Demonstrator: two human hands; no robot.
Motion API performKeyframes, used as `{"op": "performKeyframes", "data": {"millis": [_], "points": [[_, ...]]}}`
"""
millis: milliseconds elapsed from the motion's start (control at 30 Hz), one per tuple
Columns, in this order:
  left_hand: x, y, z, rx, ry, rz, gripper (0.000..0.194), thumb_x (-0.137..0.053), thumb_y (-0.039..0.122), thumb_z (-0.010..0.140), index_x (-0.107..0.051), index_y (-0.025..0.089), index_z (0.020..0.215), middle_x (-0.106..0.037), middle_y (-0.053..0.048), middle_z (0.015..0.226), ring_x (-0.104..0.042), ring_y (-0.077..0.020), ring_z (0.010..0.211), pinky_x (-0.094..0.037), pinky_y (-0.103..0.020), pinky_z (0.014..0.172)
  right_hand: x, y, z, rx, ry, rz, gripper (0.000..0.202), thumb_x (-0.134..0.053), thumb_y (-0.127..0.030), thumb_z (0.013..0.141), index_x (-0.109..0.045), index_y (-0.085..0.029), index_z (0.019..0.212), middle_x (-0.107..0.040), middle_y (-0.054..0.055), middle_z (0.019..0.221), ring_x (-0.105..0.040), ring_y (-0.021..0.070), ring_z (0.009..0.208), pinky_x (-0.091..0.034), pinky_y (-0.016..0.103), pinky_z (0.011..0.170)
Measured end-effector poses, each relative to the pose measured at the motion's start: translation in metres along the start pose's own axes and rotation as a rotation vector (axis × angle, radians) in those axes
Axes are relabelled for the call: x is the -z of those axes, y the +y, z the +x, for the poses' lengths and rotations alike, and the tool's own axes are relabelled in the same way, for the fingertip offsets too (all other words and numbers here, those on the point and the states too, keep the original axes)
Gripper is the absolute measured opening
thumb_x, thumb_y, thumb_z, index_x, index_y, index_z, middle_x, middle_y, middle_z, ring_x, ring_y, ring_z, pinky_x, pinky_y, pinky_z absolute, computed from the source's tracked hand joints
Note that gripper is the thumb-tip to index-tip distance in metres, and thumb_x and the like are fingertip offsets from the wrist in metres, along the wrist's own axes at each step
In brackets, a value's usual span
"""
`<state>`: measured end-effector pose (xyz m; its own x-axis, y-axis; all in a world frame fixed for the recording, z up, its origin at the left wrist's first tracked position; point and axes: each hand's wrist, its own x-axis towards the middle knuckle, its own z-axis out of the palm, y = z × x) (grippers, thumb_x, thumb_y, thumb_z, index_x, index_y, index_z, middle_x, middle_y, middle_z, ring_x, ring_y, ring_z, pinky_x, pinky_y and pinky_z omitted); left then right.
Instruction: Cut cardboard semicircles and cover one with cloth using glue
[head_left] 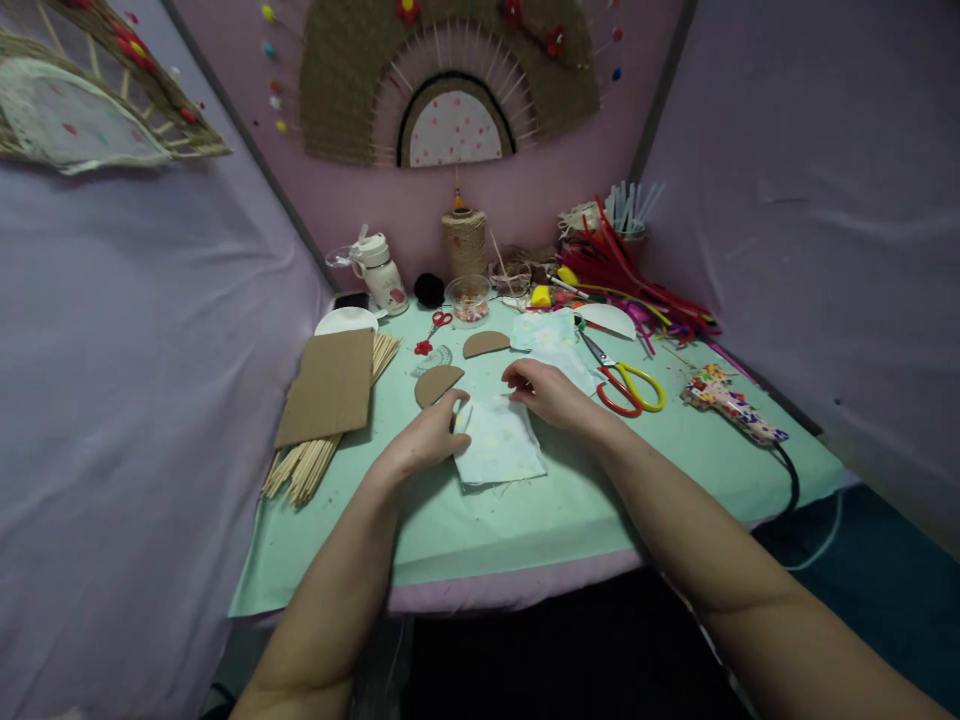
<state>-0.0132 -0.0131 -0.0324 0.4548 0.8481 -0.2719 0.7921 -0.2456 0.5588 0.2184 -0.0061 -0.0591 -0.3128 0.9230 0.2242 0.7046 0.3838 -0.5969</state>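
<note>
Pale cloth (501, 455) lies on counter (480, 545) before you, between your hands. Left hand (435, 435): grip parted, thumb and forefinger spread at cloth's left edge. Right hand (551, 395): fingers curled at far right corner; cannot tell whether they pinch it. Steady left edge lightly, draw corner straight, smooth creases outward. Mind cardboard half-circle (436, 385) touching or just beside left fingertips.

Craft workspace: twine spool (466, 245), glue gun (731, 404), scissors (616, 367)
</note>
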Motion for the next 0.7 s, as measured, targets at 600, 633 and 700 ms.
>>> {"op": "performKeyframes", "data": {"millis": [600, 633, 700], "points": [[0.009, -0.005, -0.007, -0.058, -0.114, 0.069, 0.031, -0.061, 0.027, 0.070, -0.058, 0.023, 0.101, -0.061, 0.004, 0.061, -0.056, -0.0158, 0.053, -0.035, -0.025, 0.050, 0.004, -0.011, -0.008, -0.113, -0.141, -0.227, 0.013, -0.053, -0.012, 0.080, -0.064, -0.020, 0.081, -0.066, 0.006, 0.080, -0.056, 0.0188, 0.072, -0.033, 0.027, 0.060], [0.012, -0.002, -0.010, -0.060, -0.210, 0.022, 0.027, -0.062, 0.032, 0.071, -0.058, 0.023, 0.097, -0.059, 0.005, 0.057, -0.055, -0.0152, 0.049, -0.034, -0.025, 0.048, 0.001, -0.009, -0.006, -0.079, -0.075, -0.225, 0.016, -0.050, -0.012, 0.082, -0.064, -0.020, 0.085, -0.067, 0.007, 0.083, -0.057, 0.0192, 0.074, -0.035, 0.027, 0.063], [0.020, 0.001, -0.015, -0.056, -0.318, -0.072, 0.026, -0.061, 0.041, 0.075, -0.057, 0.023, 0.093, -0.058, 0.005, 0.055, -0.053, -0.0145, 0.046, -0.034, -0.024, 0.045, -0.004, -0.005, -0.001, -0.017, 0.016, -0.199, 0.018, -0.048, -0.013, 0.085, -0.064, -0.019, 0.090, -0.068, 0.008, 0.088, -0.057, 0.0195, 0.078, -0.037, 0.028, 0.068]]}}
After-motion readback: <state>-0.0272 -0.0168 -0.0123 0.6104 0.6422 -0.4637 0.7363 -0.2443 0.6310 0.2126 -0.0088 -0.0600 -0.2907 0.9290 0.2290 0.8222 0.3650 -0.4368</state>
